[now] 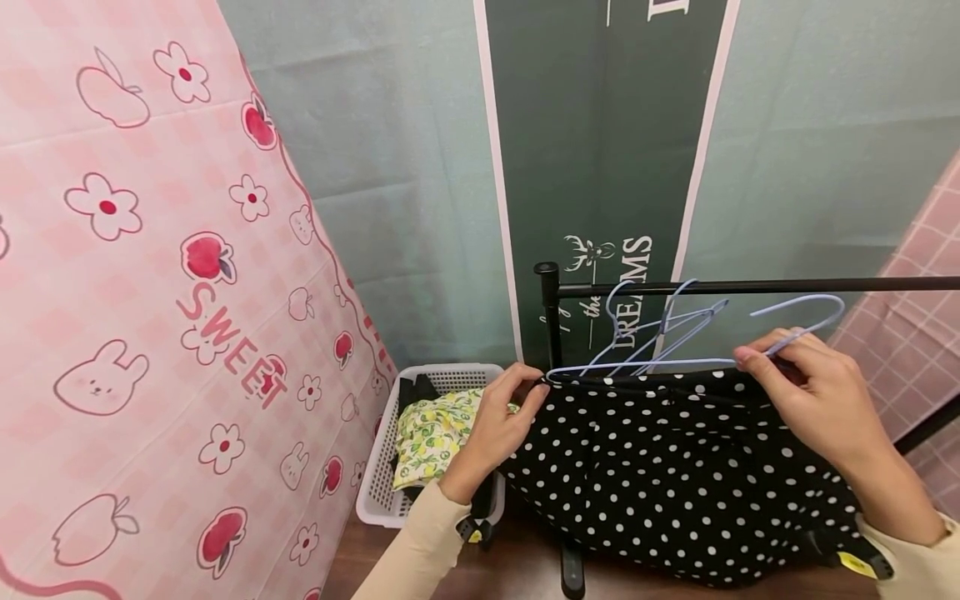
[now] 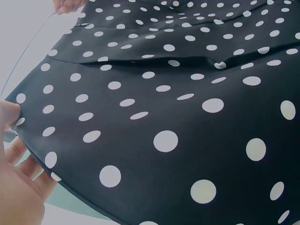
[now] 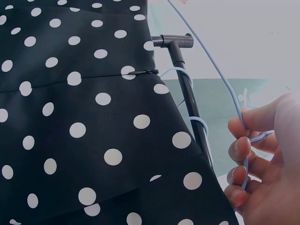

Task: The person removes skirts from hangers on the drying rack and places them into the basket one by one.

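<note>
A black skirt with white polka dots hangs below a light blue wire hanger. With thumb and fingers my left hand pinches the skirt's top edge at the hanger's left end. My right hand grips the hanger near the base of its hook. In the right wrist view the fingers of the right hand curl round the blue wire, beside the skirt's edge. A small zipper pull shows at that edge. The skirt hides whether the hanger's right end is inside it.
Two more blue hangers hang from the black rack bar behind the skirt. On the floor at left stands a white basket holding a lemon-print cloth and dark clothes. A pink printed curtain borders the left side.
</note>
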Available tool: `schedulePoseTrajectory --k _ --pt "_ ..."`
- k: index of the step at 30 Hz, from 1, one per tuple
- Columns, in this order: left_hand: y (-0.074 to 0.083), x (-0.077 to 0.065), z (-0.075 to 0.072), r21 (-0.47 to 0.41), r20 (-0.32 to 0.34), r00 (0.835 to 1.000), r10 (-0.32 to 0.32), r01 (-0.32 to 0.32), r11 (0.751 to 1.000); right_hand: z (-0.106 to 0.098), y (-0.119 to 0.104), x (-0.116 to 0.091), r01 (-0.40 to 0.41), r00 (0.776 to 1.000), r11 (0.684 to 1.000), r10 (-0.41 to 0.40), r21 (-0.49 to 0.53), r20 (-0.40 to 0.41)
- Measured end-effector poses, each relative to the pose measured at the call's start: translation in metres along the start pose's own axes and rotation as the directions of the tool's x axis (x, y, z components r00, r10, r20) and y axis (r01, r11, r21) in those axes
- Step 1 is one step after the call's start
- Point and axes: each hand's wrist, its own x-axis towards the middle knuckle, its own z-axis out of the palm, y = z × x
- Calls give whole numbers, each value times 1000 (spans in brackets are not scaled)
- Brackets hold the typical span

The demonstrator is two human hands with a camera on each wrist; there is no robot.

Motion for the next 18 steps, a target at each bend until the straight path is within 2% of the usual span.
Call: schedulePoseTrajectory --k 8,13,18 --pt "-2 -2 -1 1 -3 1000 11 -11 1000 0 -1 1 9 1000 1000 -9 -2 -6" --pt "-1 -2 2 -22 10 999 43 -43 999 0 -3 0 15 1000 1000 -15 12 -14" --pt "3 -1 3 4 22 996 83 -83 997 2 -6 1 37 999 999 -36 19 -17"
